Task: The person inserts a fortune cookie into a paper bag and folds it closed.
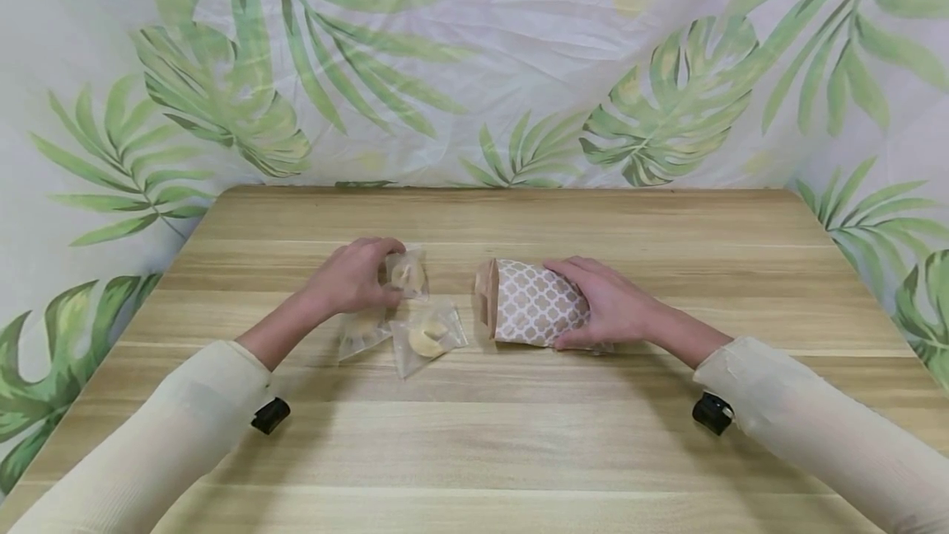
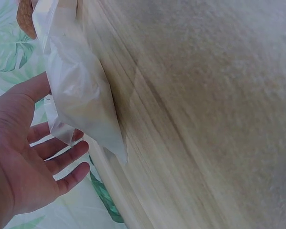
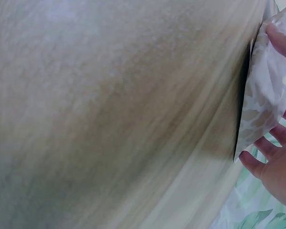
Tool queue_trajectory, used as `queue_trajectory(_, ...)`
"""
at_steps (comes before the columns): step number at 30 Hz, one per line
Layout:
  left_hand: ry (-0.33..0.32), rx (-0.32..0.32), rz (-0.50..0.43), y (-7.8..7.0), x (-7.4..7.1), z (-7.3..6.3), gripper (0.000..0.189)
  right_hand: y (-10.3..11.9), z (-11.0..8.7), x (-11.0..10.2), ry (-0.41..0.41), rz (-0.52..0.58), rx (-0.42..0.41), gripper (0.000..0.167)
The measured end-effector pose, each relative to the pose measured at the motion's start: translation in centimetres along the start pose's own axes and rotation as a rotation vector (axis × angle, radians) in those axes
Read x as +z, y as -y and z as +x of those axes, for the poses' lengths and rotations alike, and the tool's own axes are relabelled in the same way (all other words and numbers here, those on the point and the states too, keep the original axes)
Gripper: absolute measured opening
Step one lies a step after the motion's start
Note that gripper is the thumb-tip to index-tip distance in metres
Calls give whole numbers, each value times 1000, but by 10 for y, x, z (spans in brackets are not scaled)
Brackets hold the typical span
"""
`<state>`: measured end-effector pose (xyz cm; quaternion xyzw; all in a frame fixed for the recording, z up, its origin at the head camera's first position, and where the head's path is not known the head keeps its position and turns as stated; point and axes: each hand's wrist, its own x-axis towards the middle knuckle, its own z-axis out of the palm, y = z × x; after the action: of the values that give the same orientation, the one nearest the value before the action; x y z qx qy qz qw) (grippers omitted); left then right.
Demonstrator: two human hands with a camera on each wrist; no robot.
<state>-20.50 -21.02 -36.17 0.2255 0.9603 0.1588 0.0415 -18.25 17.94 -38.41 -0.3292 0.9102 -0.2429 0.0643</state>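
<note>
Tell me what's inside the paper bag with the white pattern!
At the end of the paper bag nearest the left hand, only brown paper shows. Whether anything lies deeper inside can't be seen: the patterned side covers it.

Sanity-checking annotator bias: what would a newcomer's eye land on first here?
Probably the green leaf-print backdrop behind the wooden table. Next, the white-patterned brown paper bag, just right of centre in the head view, in the right grip. Then the small clear packets of pale pieces left of it, with the left grip at the farthest one.
</note>
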Motion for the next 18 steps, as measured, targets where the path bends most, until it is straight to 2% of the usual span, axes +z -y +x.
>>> queue_trajectory(12,-12,-6,15,0,3,1,58,-1,0,0,5,15,-2,108)
queue_trajectory(18,-31,13,23,-1,4,1,58,-1,0,0,4,26,0,108)
